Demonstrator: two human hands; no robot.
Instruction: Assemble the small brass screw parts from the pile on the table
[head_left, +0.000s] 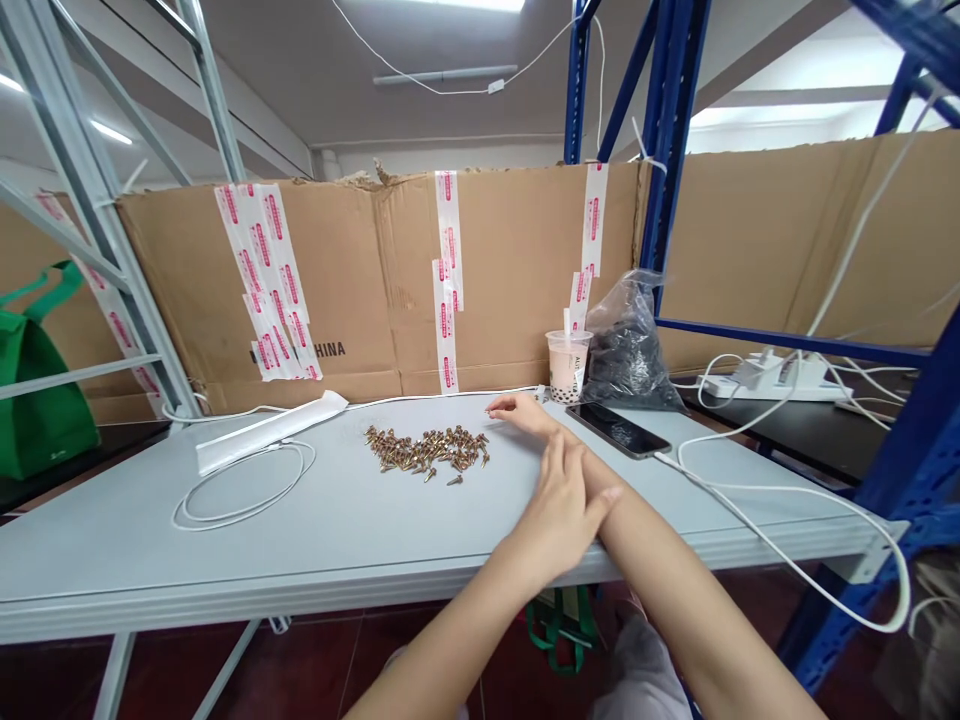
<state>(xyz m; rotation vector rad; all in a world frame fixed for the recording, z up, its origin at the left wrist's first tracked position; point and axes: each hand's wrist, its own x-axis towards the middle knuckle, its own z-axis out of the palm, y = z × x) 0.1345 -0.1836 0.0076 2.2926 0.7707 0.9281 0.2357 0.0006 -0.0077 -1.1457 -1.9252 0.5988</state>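
A pile of several brass-coloured screws lies on the grey table, in the middle. My right hand rests flat on the table just right of the pile, fingers stretched toward it and holding nothing. My left hand lies across my right forearm near the table's front edge, with its fingers extended and its thumb out, and it is empty too.
A dark phone on a white cable lies right of my hand. A milk-tea cup and a black plastic bag stand behind it. At left are a coiled white cable and a white strip. Cardboard walls the back.
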